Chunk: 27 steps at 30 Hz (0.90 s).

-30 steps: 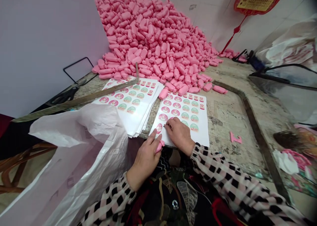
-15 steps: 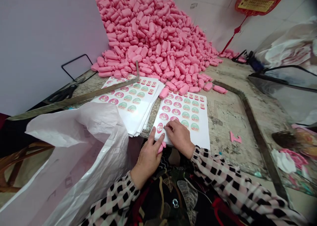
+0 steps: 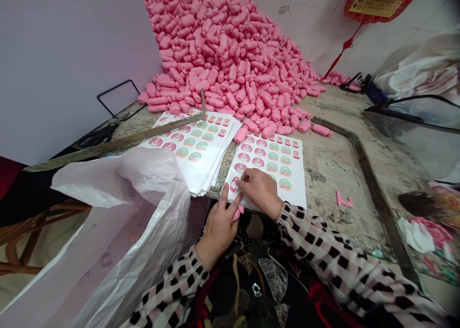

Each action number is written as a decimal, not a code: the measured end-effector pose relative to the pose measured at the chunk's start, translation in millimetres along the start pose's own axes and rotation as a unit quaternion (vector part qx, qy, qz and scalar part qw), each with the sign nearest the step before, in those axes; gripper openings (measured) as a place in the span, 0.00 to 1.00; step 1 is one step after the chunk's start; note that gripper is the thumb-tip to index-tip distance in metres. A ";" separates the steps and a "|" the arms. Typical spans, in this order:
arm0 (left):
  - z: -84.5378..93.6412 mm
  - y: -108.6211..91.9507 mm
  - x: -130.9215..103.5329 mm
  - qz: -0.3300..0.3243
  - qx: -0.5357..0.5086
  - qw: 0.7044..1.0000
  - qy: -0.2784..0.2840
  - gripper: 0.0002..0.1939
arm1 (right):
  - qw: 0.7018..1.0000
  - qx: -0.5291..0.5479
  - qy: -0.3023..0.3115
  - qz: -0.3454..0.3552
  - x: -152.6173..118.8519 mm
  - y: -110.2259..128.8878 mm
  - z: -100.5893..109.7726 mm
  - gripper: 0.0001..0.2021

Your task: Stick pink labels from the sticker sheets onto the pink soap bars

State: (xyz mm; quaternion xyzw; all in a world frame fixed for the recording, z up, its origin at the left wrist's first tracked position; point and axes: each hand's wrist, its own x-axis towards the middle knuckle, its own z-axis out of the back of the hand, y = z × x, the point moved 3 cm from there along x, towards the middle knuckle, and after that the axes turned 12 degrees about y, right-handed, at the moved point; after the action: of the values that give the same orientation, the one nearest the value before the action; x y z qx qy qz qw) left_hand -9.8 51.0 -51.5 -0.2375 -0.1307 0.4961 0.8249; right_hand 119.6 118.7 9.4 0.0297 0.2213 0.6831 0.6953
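A white sheet of round stickers (image 3: 295, 199) lies at the table's front edge, printed with pink and green ovals. My right hand (image 3: 259, 189) is over its lower part, thumb and forefinger pinching the edge of a pink oval sticker (image 3: 235, 184) near the left side. That sticker looks partly lifted, though the fingertips hide its right edge. My left hand (image 3: 220, 222) presses its stretched fingertips on the sheet just below the sticker. Between its thumb and fingers it keeps a small pink bottle (image 3: 237, 214), mostly hidden by the hand.
A big heap of pink bottles (image 3: 230, 54) covers the back of the table. Left are another sticker stack (image 3: 201, 172), a metal strip (image 3: 118, 145), scissors (image 3: 102, 132) and a white plastic bag (image 3: 143, 198). A bent metal strip (image 3: 373, 189) and pink scrap (image 3: 344, 199) lie right.
My right fingers have shifted slightly up at the sticker, whose edge now seems raised. My left hand still keeps the bottle. The whole view has moved a little.
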 end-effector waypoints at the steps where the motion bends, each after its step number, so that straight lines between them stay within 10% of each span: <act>1: 0.0 -0.2 0.0 0.001 0.001 1.000 0.000 0.33 | 1.000 -0.006 0.001 0.006 1.1 2.8 3.7 0.09; 11: 11.3 0.1 -8.0 -0.022 -0.067 0.998 -0.007 0.26 | 0.997 0.075 0.000 0.035 0.0 -10.5 37.4 0.14; 15: 38.3 -5.3 -16.5 0.003 -0.238 0.966 -0.102 0.23 | 0.986 0.160 -0.021 0.034 -15.8 -40.9 32.6 0.15; 17: 47.1 -10.9 -10.2 0.064 -0.436 0.893 -0.096 0.23 | 0.967 0.246 -0.041 0.053 -26.7 -48.7 31.0 0.15; 22: 46.9 -49.9 33.8 0.099 -0.840 0.523 0.100 0.24 | 0.909 0.394 -0.086 0.108 -57.8 -44.2 40.4 0.13; 24: 44.5 -62.1 49.4 0.095 -0.870 0.468 0.127 0.21 | 0.906 0.394 -0.090 0.123 -67.1 -42.4 44.8 0.12; 27: 37.7 -74.4 63.0 0.091 -0.871 0.458 0.155 0.22 | 0.915 0.367 -0.108 0.131 -74.1 -47.9 47.7 0.10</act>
State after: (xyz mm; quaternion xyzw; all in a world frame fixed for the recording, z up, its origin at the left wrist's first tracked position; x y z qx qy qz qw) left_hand 59.3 87.1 18.2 -0.9155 -0.3425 0.1520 0.1462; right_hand 183.4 56.6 55.7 0.3854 0.3737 0.6315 0.5594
